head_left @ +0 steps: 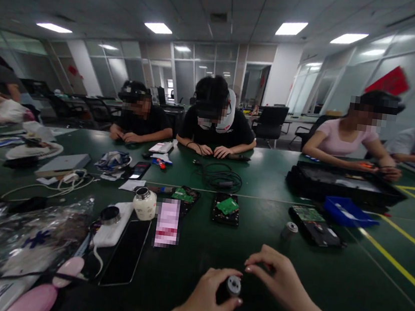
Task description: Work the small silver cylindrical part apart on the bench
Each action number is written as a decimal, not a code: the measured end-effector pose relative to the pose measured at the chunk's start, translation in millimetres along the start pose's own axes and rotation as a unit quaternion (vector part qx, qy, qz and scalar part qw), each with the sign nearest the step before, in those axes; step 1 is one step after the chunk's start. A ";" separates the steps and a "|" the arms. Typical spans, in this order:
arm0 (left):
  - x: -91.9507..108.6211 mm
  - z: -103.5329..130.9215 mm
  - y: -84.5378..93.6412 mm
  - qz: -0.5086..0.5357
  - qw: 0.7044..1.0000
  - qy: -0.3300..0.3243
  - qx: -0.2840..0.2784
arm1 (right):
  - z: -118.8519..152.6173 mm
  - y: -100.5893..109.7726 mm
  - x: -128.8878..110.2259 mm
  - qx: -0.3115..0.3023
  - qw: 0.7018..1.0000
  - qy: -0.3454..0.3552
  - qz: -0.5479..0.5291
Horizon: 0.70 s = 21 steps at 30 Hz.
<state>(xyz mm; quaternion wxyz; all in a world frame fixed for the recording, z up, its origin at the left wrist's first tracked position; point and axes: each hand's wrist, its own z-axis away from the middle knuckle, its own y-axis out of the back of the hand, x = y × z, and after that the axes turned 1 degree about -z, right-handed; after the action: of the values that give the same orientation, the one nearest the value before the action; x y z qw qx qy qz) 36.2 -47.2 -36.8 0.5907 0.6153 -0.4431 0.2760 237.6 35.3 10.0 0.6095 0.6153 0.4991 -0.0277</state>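
Observation:
Low in the head view, my left hand [205, 296] is closed around a small round metal motor [234, 286], thumb below and index finger above it. The motor's grey end face, with a hub in its middle, points up toward me. My right hand [280, 273] hovers just to the right, its thumb and index fingertip pinched close together beside the motor. Whatever may be between those fingertips is too small to make out. A second metal cylinder [290, 230] stands on the table beyond my right hand. A hard drive with a green circuit board [227, 206] lies farther ahead.
Another opened drive [315, 225] and a blue tray [349, 213] lie right, before a large black tray [343, 185]. Left are a phone [126, 251], a cream bottle [144, 206], a power strip [112, 224] and plastic bags [49, 242]. Several people sit across the green table [193, 270].

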 end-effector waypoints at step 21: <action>2.5 -0.6 0.2 -0.003 1.000 -0.017 0.001 | 10.3 -3.7 1.3 -0.023 0.999 0.029 0.009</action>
<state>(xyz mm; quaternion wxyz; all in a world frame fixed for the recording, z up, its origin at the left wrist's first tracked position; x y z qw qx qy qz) 37.3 -47.1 -34.4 0.5830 0.6217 -0.4514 0.2642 241.7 27.2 3.9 0.6086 0.6064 0.5117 0.0075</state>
